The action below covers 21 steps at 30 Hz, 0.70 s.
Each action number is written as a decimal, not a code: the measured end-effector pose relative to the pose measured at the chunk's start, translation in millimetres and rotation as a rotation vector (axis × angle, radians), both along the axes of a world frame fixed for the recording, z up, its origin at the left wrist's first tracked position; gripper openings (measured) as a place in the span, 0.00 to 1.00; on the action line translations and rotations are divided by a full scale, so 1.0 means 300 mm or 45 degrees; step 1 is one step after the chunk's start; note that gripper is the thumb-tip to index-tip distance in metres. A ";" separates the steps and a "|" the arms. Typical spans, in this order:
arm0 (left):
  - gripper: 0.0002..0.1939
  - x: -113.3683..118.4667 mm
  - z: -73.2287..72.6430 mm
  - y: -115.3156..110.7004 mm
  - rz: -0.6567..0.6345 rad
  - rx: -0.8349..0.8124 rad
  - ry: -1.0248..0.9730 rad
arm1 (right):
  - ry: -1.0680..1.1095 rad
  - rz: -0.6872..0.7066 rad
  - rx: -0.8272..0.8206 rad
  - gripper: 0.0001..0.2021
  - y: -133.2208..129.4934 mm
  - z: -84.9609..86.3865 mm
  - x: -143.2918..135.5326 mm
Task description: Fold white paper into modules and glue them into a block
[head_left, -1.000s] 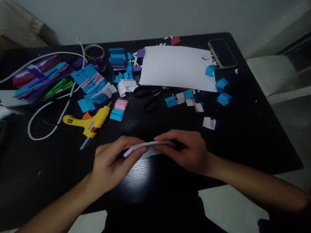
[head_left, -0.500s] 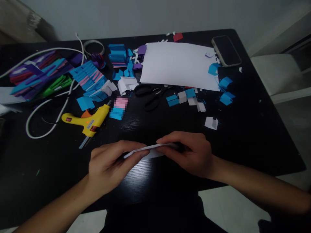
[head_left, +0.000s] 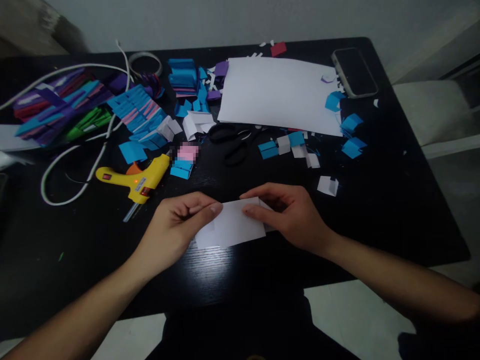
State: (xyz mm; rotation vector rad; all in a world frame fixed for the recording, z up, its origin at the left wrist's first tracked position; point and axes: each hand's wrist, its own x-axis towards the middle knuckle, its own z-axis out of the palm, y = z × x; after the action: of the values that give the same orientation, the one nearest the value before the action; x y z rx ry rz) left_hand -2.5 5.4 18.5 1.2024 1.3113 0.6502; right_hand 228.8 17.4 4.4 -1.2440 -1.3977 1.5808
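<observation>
A small folded piece of white paper is held up over the near part of the black table, its broad face turned toward me. My left hand pinches its upper left part between thumb and fingers. At the upper right my right hand pinches it the same way, thumb on the front. White flaps stick out past the front layer on both sides. The fingertips behind the paper are partly hidden.
A yellow glue gun with a small lit orange light lies left of my hands. Beyond are black scissors, a stack of white sheets, a phone, a tape roll, a white cable and folded blue paper pieces.
The paper has tilted from nearly edge-on to showing its broad white face. Both hands have shifted slightly up in view and still grip it. The view has moved a little.
</observation>
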 end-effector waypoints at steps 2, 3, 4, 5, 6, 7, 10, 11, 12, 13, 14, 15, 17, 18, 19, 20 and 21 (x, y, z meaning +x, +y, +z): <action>0.14 -0.001 -0.005 0.008 -0.003 -0.028 -0.008 | 0.039 0.020 -0.087 0.09 0.010 -0.001 0.002; 0.13 -0.001 -0.007 0.010 -0.004 -0.016 0.002 | 0.048 0.030 -0.119 0.09 0.013 -0.001 0.003; 0.13 -0.001 -0.009 0.009 -0.001 0.005 0.017 | 0.051 0.035 -0.140 0.09 0.015 -0.001 0.004; 0.12 -0.001 -0.010 0.008 0.002 0.029 0.029 | 0.049 0.040 -0.153 0.09 0.016 0.000 0.004; 0.11 -0.001 -0.012 0.007 0.002 0.049 0.037 | 0.044 0.042 -0.160 0.09 0.016 0.001 0.004; 0.11 0.000 -0.013 0.005 0.003 0.066 0.040 | 0.037 0.045 -0.165 0.09 0.016 0.002 0.004; 0.10 0.003 -0.015 0.002 0.003 0.093 0.039 | 0.018 0.051 -0.167 0.09 0.014 0.003 0.004; 0.10 0.004 -0.016 0.002 0.002 0.097 0.041 | 0.015 0.054 -0.168 0.10 0.014 0.003 0.004; 0.09 0.004 -0.016 0.002 0.002 0.101 0.044 | 0.012 0.056 -0.169 0.10 0.015 0.003 0.003; 0.09 0.004 -0.016 0.002 0.001 0.105 0.046 | 0.009 0.059 -0.170 0.10 0.015 0.003 0.003; 0.09 0.003 -0.016 0.003 -0.003 0.107 0.047 | 0.009 0.059 -0.168 0.10 0.016 0.002 0.004; 0.10 0.001 -0.015 0.003 -0.009 0.106 0.046 | 0.009 0.060 -0.163 0.10 0.017 0.002 0.004; 0.11 -0.004 -0.013 0.007 -0.037 0.093 0.035 | 0.008 0.056 -0.142 0.10 0.018 0.000 0.005; 0.12 -0.007 -0.011 0.009 -0.053 0.082 0.029 | 0.011 0.050 -0.128 0.10 0.019 -0.001 0.006; 0.13 -0.010 -0.010 0.011 -0.066 0.072 0.026 | 0.015 0.042 -0.113 0.10 0.019 -0.002 0.007; 0.14 -0.012 -0.009 0.014 -0.076 0.064 0.025 | 0.016 0.037 -0.102 0.10 0.020 -0.003 0.008; 0.14 -0.014 -0.009 0.016 -0.080 0.059 0.024 | 0.015 0.034 -0.092 0.11 0.021 -0.004 0.009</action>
State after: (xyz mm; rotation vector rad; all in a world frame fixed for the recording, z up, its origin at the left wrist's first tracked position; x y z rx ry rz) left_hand -6.6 10.1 15.8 1.2855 1.2748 0.6284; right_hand 231.6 23.8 3.1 -1.2604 -1.3656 1.6678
